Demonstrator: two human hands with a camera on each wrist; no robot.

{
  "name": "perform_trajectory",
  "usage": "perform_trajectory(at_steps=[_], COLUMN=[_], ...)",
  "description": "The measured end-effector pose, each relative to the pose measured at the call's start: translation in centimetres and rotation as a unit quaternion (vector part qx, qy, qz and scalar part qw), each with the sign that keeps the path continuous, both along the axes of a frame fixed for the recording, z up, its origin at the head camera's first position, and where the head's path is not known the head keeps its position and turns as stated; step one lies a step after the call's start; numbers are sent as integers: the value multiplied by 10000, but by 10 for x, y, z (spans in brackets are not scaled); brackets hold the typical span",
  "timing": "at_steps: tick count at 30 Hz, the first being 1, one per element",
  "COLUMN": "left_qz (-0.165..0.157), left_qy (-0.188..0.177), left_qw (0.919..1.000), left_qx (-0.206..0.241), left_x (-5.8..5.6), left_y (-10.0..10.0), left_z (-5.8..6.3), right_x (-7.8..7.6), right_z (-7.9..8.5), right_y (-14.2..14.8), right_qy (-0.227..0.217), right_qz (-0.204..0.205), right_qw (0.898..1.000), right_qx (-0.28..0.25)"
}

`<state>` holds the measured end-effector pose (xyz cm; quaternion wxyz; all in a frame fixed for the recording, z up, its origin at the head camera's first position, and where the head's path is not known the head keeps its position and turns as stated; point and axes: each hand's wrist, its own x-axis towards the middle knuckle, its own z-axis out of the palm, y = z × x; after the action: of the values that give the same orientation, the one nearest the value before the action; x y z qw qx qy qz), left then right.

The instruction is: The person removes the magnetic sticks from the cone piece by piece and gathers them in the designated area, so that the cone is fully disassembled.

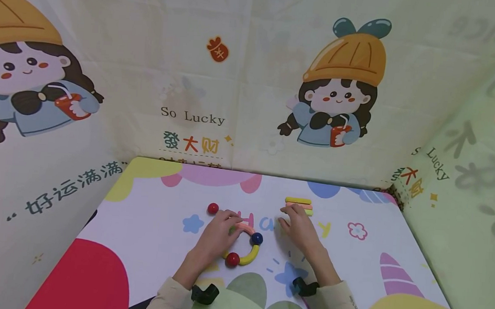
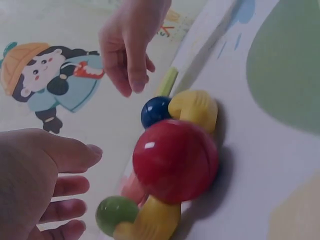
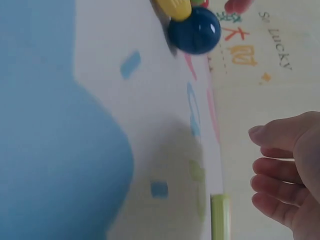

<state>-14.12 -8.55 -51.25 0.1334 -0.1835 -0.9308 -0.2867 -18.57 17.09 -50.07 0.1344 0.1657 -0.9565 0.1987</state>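
A ring of coloured balls and curved sticks lies on the table. In the head view it shows a red ball [image 1: 232, 259], a curved yellow stick [image 1: 250, 255], a blue ball [image 1: 257, 239] and a curved pink stick [image 1: 245, 228]. Its green ball [image 2: 117, 216] appears in the left wrist view, mostly covered by my hand from above. My left hand [image 1: 218, 236] hovers over the ring's left side, fingers loosely bent and apart, gripping nothing. Beside the straight sticks, yellow [image 1: 298, 200], pink [image 1: 291, 205] and green [image 1: 309, 213], my right hand [image 1: 301, 230] is relaxed and holds nothing.
A loose red ball [image 1: 213, 208] sits just beyond my left hand. The printed tabletop [image 1: 335, 261] ends at a cloth backdrop [image 1: 251, 102] behind and a cloth side wall [image 1: 478, 190] on the right. Dark straps [image 1: 205, 294] circle both wrists.
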Motion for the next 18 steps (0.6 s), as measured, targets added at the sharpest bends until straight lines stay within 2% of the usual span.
perform_trajectory(at_steps=[6, 10, 14, 18], left_qz=[347, 546, 573, 470], left_qy=[-135, -602, -1029, -955], left_qw=[9991, 9961, 9926, 9941], left_qx=[-199, -329, -295, -221], left_x=[0, 1, 2, 3], left_y=[-5, -7, -7, -7], left_z=[0, -2, -8, -11], right_x=[13, 18, 22, 24], right_z=[0, -4, -9, -11], right_y=[-19, -31, -42, -52], right_qy=[-332, -423, -397, -423], right_qz=[6, 170, 512, 672], right_qw=[9993, 9988, 9979, 9968], right_qx=[-150, -161, -28, 57])
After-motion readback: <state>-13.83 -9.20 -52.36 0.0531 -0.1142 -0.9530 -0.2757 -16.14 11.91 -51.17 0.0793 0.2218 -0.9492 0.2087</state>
